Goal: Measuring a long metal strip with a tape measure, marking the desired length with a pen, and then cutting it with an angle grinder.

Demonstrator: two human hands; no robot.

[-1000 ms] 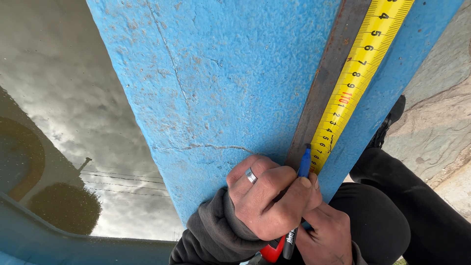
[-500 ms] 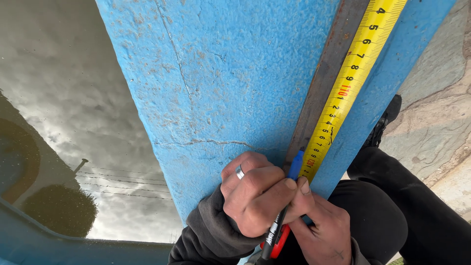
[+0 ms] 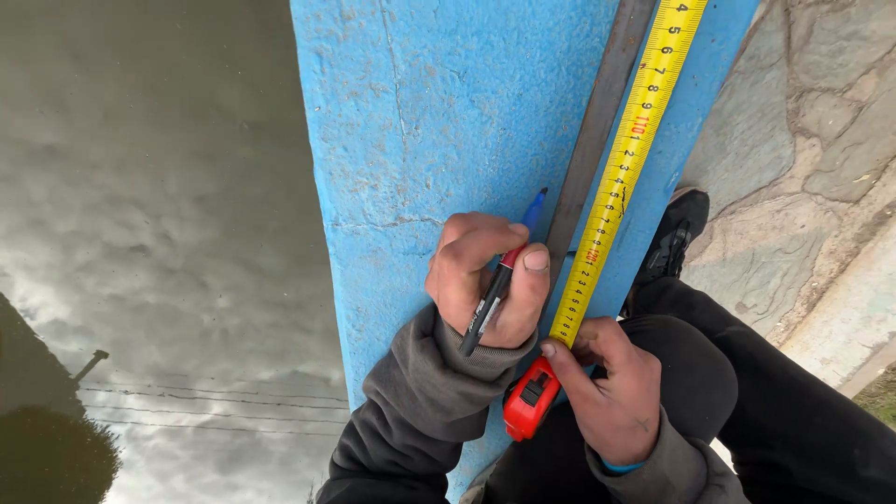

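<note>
Your left hand is closed around a marker pen: the fingers curl over the barrel and the thumb presses it from the right, so the pen is pinched firmly. Its blue tip points up and away from you and rests at the left edge of a grey metal strip that runs along the blue painted ledge; whether the tip actually touches the surface cannot be told. Your right hand sits near the ledge's near end, the fingers wrapped about a red tape measure case with the thumb laid on the tape where it leaves the case. The yellow tape is drawn out along the ledge, lying just right of the metal strip and parallel to it, and runs off the top edge of view. The ledge surface is rough and cracked (one crack runs crosswise just above your left knuckles). Still water lies left of the ledge, reflecting cloud. Right of it, your dark trouser leg and black shoe rest against stone paving.
</note>
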